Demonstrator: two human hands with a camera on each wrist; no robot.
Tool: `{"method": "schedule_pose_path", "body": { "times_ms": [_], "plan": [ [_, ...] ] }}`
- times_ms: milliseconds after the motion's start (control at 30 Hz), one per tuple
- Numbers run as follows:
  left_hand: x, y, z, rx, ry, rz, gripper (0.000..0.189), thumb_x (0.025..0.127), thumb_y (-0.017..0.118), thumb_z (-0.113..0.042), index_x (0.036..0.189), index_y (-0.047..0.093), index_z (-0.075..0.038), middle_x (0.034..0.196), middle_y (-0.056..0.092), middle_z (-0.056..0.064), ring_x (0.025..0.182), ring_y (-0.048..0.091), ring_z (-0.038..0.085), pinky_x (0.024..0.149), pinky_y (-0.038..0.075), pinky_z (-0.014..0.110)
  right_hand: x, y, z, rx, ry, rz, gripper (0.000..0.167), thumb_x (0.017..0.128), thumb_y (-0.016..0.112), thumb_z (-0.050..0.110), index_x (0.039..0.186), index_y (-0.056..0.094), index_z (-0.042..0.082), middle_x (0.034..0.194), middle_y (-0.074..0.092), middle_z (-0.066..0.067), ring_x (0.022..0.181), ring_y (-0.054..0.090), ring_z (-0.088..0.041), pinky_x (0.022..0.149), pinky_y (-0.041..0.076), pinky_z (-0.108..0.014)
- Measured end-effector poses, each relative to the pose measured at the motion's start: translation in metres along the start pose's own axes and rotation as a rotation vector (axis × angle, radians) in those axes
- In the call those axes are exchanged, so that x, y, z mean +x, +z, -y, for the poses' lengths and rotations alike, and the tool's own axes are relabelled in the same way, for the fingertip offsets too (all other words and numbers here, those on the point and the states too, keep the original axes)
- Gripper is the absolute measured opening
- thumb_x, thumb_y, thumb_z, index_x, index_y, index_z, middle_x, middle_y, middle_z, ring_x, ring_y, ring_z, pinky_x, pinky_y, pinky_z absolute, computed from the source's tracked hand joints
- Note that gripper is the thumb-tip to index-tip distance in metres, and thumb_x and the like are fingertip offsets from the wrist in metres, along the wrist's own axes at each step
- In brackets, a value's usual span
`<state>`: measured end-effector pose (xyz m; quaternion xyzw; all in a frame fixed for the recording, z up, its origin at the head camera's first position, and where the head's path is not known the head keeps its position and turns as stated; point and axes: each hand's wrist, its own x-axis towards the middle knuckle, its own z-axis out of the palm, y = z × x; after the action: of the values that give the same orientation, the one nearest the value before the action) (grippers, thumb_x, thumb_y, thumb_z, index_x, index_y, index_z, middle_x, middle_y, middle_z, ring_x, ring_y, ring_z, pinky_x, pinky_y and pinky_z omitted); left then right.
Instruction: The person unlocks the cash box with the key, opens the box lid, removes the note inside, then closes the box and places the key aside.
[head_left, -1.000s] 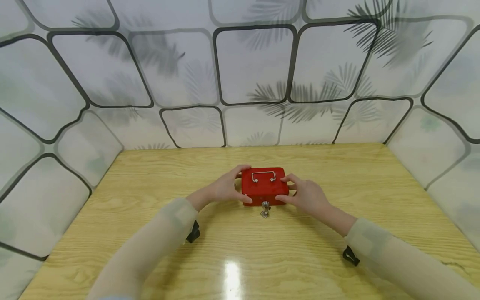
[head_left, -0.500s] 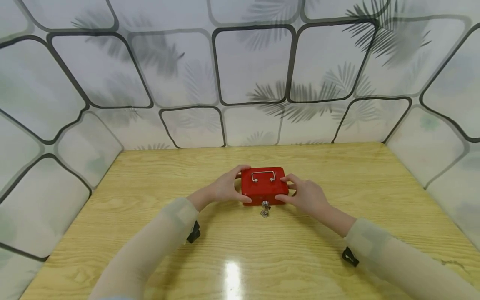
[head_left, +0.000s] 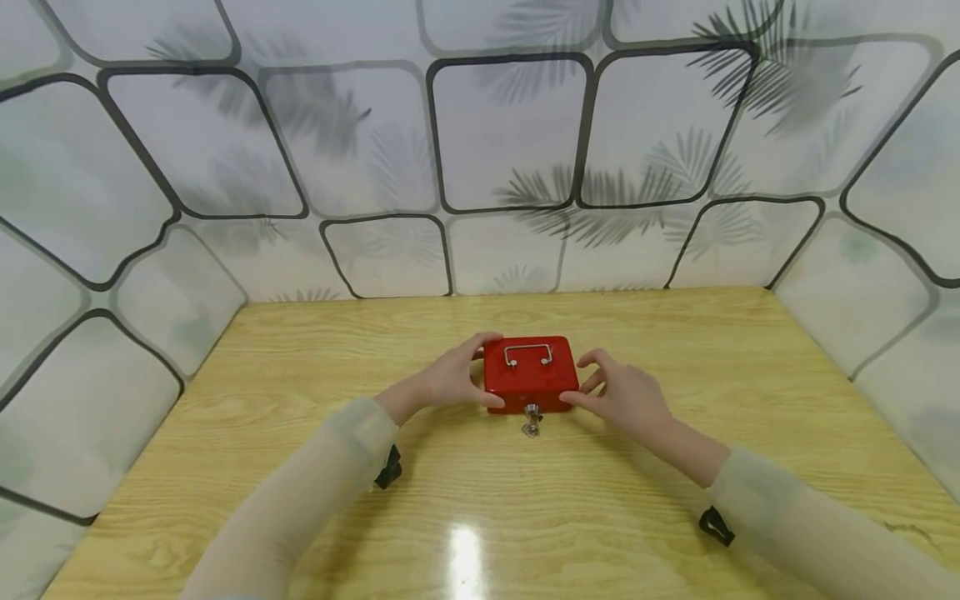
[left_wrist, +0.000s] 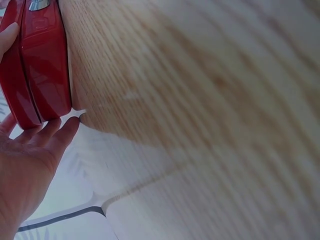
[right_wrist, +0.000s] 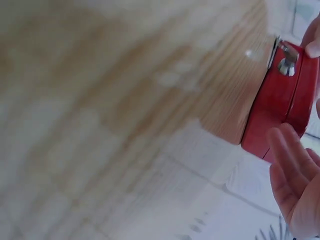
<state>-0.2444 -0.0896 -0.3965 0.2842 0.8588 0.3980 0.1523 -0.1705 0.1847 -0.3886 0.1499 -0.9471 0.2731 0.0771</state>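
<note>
A small red cash box (head_left: 517, 381) sits on the table, its lid down and a wire handle (head_left: 528, 347) folded flat on top. Keys (head_left: 532, 427) hang from the lock at its front. My left hand (head_left: 450, 377) grips the box's left end, thumb at the front corner and fingers round the side and back; the left wrist view has the same box (left_wrist: 46, 70). At the right end, my right hand (head_left: 628, 398) has its fingers off the lid, the thumb by the front corner. Whether that thumb touches, I cannot tell. The right wrist view has its fingers (right_wrist: 290, 160) extended beside the box.
A light wood-grain table (head_left: 480, 492) extends on all sides of the box. Behind it and at both sides stand pale walls (head_left: 510, 133) patterned with dark outlines and leaves. Black straps (head_left: 388, 468) hang under both wrists.
My right hand has drawn back slightly to the right, its fingers leaving the lid's right edge. The left hand and the cash box stay where they were.
</note>
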Motion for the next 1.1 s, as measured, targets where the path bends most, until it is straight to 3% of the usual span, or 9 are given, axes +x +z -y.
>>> {"method": "schedule_pose_path", "body": {
  "times_ms": [333, 633, 1100],
  "plan": [
    [0.000, 0.001, 0.000, -0.001, 0.005, -0.001, 0.096, 0.075, 0.086, -0.025, 0.150, 0.027, -0.013, 0.149, 0.039, 0.005, 0.137, 0.035, 0.029, 0.110, 0.028, 0.049, -0.019, 0.021, 0.015, 0.083, -0.150, -0.041, 0.028, 0.079, 0.082, 0.022, 0.090, 0.059, 0.012, 0.071, 0.067, 0.010, 0.052, 0.049, -0.001, 0.046, 0.040, -0.022],
    [-0.001, 0.001, 0.000, -0.002, 0.005, 0.001, 0.094, 0.076, 0.085, -0.023, 0.150, 0.027, -0.013, 0.149, 0.038, 0.004, 0.137, 0.035, 0.028, 0.110, 0.029, 0.049, -0.019, 0.040, 0.029, 0.078, 0.035, 0.098, 0.024, 0.082, 0.079, 0.034, 0.086, 0.061, 0.017, 0.067, 0.063, 0.014, 0.060, 0.056, -0.002, 0.054, 0.045, -0.026],
    [-0.001, 0.001, -0.001, -0.012, 0.004, 0.002, 0.093, 0.076, 0.086, -0.025, 0.149, 0.029, -0.014, 0.148, 0.040, 0.004, 0.137, 0.035, 0.028, 0.111, 0.027, 0.049, -0.014, 0.052, 0.035, 0.030, 0.081, 0.089, 0.016, 0.087, 0.074, 0.030, 0.079, 0.066, 0.018, 0.055, 0.050, 0.011, 0.051, 0.046, -0.007, 0.050, 0.040, -0.027]
  ]
}}
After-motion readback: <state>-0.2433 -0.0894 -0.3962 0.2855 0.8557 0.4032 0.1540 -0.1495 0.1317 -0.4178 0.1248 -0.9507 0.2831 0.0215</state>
